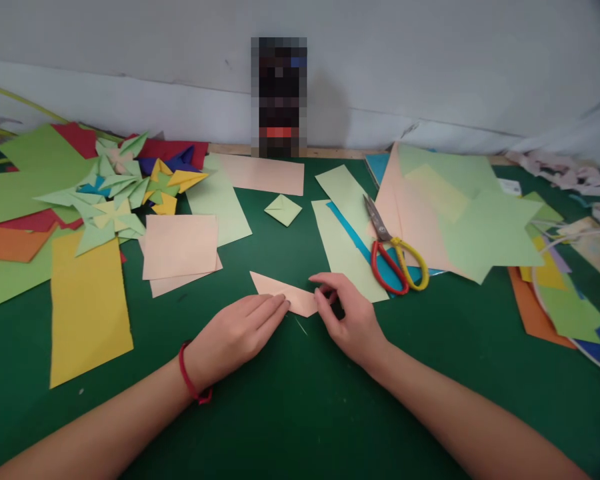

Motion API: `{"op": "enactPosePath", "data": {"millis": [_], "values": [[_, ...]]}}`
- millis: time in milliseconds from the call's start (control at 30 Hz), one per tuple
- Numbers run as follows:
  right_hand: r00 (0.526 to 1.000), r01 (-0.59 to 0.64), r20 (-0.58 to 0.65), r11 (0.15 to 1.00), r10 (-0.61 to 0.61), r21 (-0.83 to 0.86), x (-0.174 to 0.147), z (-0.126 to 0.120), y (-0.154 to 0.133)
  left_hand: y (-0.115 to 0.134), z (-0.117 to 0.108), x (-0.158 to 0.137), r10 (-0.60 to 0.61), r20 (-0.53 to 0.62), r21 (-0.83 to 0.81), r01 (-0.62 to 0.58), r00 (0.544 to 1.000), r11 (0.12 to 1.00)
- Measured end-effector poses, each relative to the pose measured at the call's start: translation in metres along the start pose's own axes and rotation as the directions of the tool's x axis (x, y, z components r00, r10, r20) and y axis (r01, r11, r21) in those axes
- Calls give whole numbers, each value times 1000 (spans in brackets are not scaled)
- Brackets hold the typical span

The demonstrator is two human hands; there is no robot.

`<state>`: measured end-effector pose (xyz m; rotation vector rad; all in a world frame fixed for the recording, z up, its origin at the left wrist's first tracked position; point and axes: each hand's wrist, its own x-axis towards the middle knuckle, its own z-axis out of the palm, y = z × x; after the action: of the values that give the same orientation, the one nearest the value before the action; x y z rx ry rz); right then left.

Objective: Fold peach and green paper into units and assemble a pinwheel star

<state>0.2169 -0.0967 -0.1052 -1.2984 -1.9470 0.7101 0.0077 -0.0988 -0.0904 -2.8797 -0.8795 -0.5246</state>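
A small folded piece of pale pink paper (271,285) lies on the green table in front of me, slanting down to the right. My left hand (240,325) presses its closed fingertips on the paper's lower edge; the thumb is hidden. At the right end, my right hand (349,320) pinches the paper between thumb and curled fingers, covering that tip. Just beyond both hands rests a small folded light green paper square (283,211). Scissors (391,248) with one red and one yellow handle lie to the right, blades partly apart.
Yellow paper (91,307), pink squares (181,247) and folded paper stars (115,180) lie left. Light green strips (344,250), large sheets (470,227) and coloured scraps (565,293) lie right. A blurred dark upright object (279,97) stands against the wall.
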Motion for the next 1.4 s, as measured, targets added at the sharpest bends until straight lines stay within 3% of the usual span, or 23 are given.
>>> {"op": "enactPosePath", "data": {"millis": [133,267,333,400,433,500,567,600,633,700,833,967,1033,1200,1400], "values": [[997,-81,-6,990,82,112,2,-3,-1,-6,-4,0,102,17,43,-102,995,994],[988,-114,-71,964,134,240,4,-6,2,-7,-3,-1,93,14,-1,-93,996,996],[973,-81,-183,948,143,308,7,-7,4,-7,0,-3,0,-23,-124,-3,1000,992],[925,-17,-349,937,147,349,10,-7,7,-9,2,-4,-212,-79,-356,171,974,919],[906,3,-394,930,153,368,11,-7,8,-9,3,-4,-357,-82,-510,268,931,818],[893,22,-420,915,163,402,13,-7,9,-10,6,-3,-606,35,-798,387,795,462],[906,20,-392,908,161,418,14,-7,9,-10,8,-1,-680,246,-920,388,691,61],[914,17,-374,908,155,418,13,-7,9,-9,8,0,-665,335,-923,375,667,-88],[924,12,-354,910,149,414,12,-8,8,-8,9,1,-643,398,-910,368,655,-188],[948,5,-294,918,122,397,9,-9,7,-7,9,3,-626,458,-887,376,632,-269],[994,91,-93,946,-65,311,3,-12,5,-6,5,6,-665,433,-887,419,609,-195],[936,349,-4,930,-351,118,1,-8,6,-6,2,6,-636,354,-916,390,685,-91],[909,416,-4,908,-416,43,1,-5,6,-5,2,6,-615,294,-939,340,731,-44],[923,360,-129,932,-362,-43,1,-5,5,-4,5,5,-593,192,-944,313,782,107],[938,325,-133,946,-320,18,-1,-7,4,-5,7,2,-515,8,-847,280,857,452]]}}
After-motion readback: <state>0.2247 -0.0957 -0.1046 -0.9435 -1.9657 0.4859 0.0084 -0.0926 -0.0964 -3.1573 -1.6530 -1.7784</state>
